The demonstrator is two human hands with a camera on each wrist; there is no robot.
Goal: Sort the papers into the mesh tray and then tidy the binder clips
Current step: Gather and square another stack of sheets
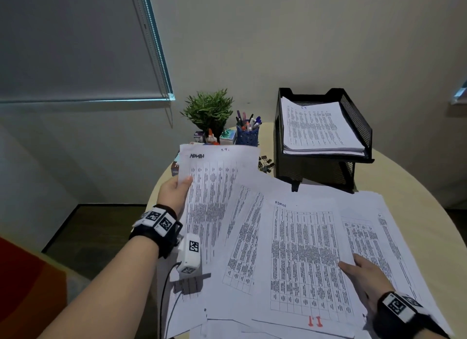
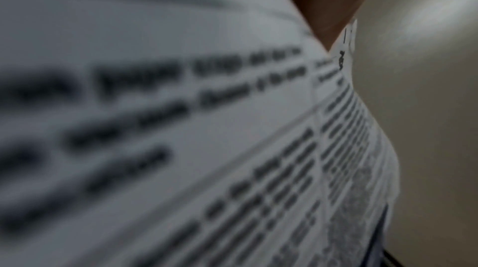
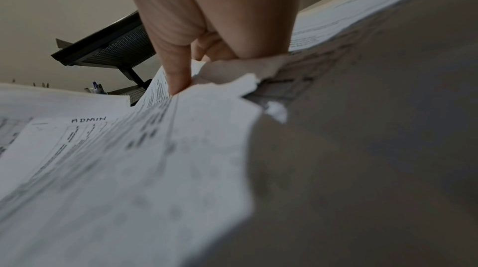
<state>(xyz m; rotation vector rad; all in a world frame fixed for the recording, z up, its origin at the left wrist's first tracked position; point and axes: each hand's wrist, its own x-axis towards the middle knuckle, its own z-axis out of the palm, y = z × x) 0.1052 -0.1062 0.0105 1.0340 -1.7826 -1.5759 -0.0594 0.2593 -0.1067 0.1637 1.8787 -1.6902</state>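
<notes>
A lifted sheaf of printed sheets marked ADMIN (image 1: pixel 214 192) is held by its left edge in my left hand (image 1: pixel 180 184), thumb on top. In the left wrist view that paper (image 2: pixel 181 128) fills the picture, blurred. Many loose sheets (image 1: pixel 379 237) lie spread over the round table. My right hand (image 1: pixel 353 265) pinches the right edge of another ADMIN sheet (image 1: pixel 303 257); its index finger (image 3: pixel 178 67) sits on top, with the other fingers curled under the raised edge. The black mesh tray (image 1: pixel 358 121) stands at the back right with a paper stack (image 1: pixel 318 128) in its top tier. Black binder clips (image 1: pixel 265 164) lie left of the tray.
A potted plant (image 1: pixel 208 109), a blue pen cup (image 1: pixel 247 134), a glue bottle (image 1: pixel 211 136) and small boxes stand at the table's back edge. The table's bare rim (image 1: pixel 417 182) curves down the right side. A wall and a window blind rise behind.
</notes>
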